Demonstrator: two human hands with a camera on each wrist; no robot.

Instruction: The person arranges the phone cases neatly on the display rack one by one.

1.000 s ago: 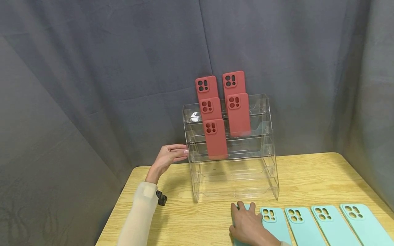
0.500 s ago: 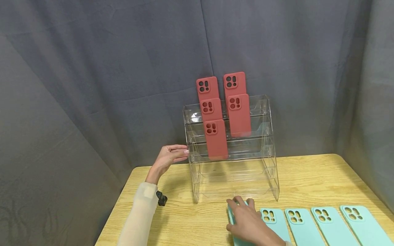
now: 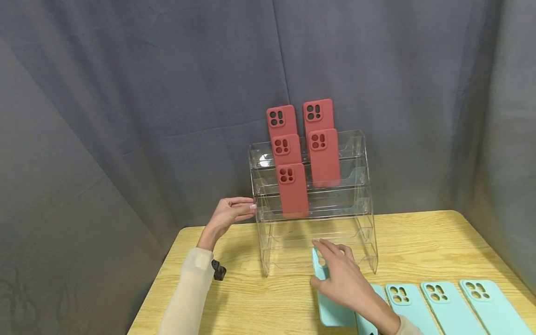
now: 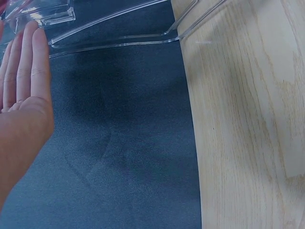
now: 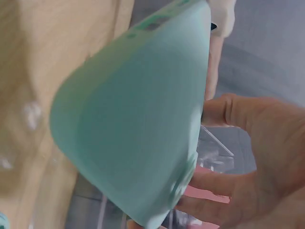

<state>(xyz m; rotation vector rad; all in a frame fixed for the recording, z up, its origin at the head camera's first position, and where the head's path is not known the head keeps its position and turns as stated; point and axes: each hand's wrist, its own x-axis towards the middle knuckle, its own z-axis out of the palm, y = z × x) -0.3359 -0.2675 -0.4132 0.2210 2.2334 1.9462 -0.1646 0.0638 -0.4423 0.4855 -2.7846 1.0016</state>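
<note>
A right hand [image 3: 343, 275] grips a teal phone case [image 3: 335, 308] by its edges in front of a clear rack [image 3: 339, 200], closer to it than half a second ago, while the left hand [image 3: 228, 215], fingers straight, stays at the rack's side; five red cases [image 3: 294, 197] stand in the rack, four other teal cases [image 3: 451, 309] lie on the table [image 3: 418, 237], and only the right-wrist view shows slots [image 5: 157, 23] in the held case's edge
</note>
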